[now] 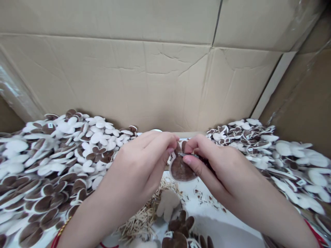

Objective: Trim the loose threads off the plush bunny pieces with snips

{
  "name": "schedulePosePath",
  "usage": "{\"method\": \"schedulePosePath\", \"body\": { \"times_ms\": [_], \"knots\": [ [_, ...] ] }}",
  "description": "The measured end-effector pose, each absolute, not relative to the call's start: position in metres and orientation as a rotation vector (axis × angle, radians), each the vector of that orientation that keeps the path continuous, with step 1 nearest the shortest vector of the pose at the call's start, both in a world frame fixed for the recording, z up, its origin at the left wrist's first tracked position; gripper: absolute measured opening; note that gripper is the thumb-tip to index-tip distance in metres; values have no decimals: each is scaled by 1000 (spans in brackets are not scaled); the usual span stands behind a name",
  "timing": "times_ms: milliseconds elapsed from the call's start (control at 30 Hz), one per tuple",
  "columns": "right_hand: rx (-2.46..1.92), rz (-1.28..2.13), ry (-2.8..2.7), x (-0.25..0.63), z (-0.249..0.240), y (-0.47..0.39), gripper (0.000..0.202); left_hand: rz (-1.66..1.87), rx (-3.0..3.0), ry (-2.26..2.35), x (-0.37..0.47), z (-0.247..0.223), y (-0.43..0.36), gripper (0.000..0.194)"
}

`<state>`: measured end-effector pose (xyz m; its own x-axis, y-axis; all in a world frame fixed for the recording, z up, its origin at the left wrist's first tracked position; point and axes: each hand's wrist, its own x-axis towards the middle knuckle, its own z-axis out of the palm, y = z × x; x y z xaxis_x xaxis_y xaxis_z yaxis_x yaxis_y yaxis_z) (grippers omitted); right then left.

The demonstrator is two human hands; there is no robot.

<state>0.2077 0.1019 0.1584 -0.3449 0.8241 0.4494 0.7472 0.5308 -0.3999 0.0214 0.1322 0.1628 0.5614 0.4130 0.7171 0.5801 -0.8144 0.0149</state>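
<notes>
A brown plush piece [182, 168] with a rounded body and small ears hangs between my two hands, above the white work surface. My left hand [144, 162] pinches its upper left side, fingers closed. In my right hand [207, 156], thumb and forefinger are pressed on a small metal tool [184, 155], whose tip touches the brown piece near its ears. The rest of the tool is hidden by my right fingers.
Cut beige strips [142, 220] and loose plush pieces [178, 225] lie below my hands. A big heap of white and brown pieces [51, 165] is at left, another [292, 155] at right. Cardboard walls [129, 75] stand behind and at the sides.
</notes>
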Motion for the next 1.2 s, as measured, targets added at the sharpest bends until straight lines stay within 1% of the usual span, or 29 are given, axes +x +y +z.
{"method": "schedulePosePath", "body": {
  "times_ms": [100,367,567,767,967,1200],
  "knots": [
    [-1277,175,-2122,210,159,100,16,-1085,-2550,-868,20,164,131,13],
    [-1282,55,-2129,214,160,98,14,-1070,-2527,-920,19,164,135,12],
    [-1261,35,-2104,219,162,98,13,-1060,-2502,-946,20,163,138,10],
    [-1266,-119,-2028,224,167,95,9,-1015,-2635,-902,22,163,135,10],
    [-1193,-155,-1931,230,167,96,6,-955,-2690,-878,19,163,132,11],
    [-1152,-195,-1878,234,165,98,8,-926,-2676,-936,20,167,132,13]
  ]
}}
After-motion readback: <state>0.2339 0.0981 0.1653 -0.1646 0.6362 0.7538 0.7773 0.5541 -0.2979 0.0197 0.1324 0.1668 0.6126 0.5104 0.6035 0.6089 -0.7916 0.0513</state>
